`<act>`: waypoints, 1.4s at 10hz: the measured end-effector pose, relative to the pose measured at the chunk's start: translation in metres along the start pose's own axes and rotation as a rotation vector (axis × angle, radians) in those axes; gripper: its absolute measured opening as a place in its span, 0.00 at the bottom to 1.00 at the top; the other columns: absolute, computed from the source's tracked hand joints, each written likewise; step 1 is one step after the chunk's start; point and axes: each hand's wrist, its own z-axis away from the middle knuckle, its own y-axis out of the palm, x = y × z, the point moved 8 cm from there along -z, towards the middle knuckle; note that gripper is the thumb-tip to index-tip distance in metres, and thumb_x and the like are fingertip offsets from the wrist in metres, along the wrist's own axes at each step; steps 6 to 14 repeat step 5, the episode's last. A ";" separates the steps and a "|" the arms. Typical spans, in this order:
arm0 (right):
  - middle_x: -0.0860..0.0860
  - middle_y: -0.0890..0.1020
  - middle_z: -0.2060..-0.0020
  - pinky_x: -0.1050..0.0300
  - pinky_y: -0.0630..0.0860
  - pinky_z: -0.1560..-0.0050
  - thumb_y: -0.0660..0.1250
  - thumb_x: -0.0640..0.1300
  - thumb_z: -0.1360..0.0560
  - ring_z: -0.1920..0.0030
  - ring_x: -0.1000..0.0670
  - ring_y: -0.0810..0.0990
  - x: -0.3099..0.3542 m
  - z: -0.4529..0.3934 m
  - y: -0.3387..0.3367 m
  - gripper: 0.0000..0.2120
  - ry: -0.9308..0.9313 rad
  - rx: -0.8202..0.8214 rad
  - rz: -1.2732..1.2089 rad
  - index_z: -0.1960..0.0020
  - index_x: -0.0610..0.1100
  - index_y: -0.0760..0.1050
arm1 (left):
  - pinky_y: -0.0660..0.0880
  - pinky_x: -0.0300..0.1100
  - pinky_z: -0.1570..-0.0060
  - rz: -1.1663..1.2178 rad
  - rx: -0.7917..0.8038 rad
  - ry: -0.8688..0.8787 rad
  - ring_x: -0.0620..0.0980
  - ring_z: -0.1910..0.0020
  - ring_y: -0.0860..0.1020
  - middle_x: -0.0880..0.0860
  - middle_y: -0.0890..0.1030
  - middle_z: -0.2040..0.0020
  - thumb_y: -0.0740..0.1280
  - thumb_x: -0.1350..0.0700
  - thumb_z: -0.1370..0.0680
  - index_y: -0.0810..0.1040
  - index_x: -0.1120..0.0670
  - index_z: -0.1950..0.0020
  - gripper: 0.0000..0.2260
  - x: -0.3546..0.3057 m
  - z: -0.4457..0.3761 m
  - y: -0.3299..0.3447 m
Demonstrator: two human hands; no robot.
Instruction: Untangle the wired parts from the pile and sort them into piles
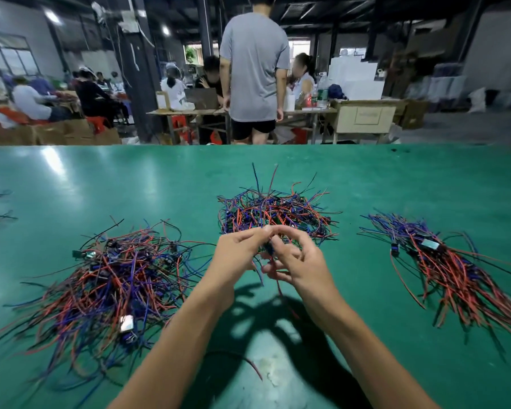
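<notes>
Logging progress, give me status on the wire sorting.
Left hand and right hand pinching one wired part before tangled middle pile. Sorted piles left and right. Nothing obstructing.

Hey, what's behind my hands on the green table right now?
Behind the left hand and right hand sits the tangled middle pile of red, blue and black wired parts on the table. Its near edge is covered by the fingers.

You have bare green surface beyond and between the three wire heaps. The left pile, tangled middle pile and right pile block those spots; a stray wire lies near you.
</notes>
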 end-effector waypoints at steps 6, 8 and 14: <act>0.42 0.76 0.37 0.47 0.71 0.35 0.61 0.56 0.18 0.34 0.39 0.68 0.065 -0.037 -0.253 0.18 0.207 -0.557 1.939 0.37 0.45 0.80 | 0.74 0.37 0.59 -0.057 0.076 0.212 0.47 0.54 0.82 0.48 0.86 0.48 0.69 0.52 0.21 0.85 0.47 0.45 0.06 -0.047 0.040 -0.016; 0.42 0.76 0.37 0.47 0.71 0.35 0.61 0.56 0.18 0.34 0.39 0.68 0.065 -0.037 -0.253 0.18 0.207 -0.557 1.939 0.37 0.45 0.80 | 0.74 0.37 0.59 -0.057 0.076 0.212 0.47 0.54 0.82 0.48 0.86 0.48 0.69 0.52 0.21 0.85 0.47 0.45 0.06 -0.047 0.040 -0.016; 0.42 0.76 0.37 0.47 0.71 0.35 0.61 0.56 0.18 0.34 0.39 0.68 0.065 -0.037 -0.253 0.18 0.207 -0.557 1.939 0.37 0.45 0.80 | 0.74 0.37 0.59 -0.057 0.076 0.212 0.47 0.54 0.82 0.48 0.86 0.48 0.69 0.52 0.21 0.85 0.47 0.45 0.06 -0.047 0.040 -0.016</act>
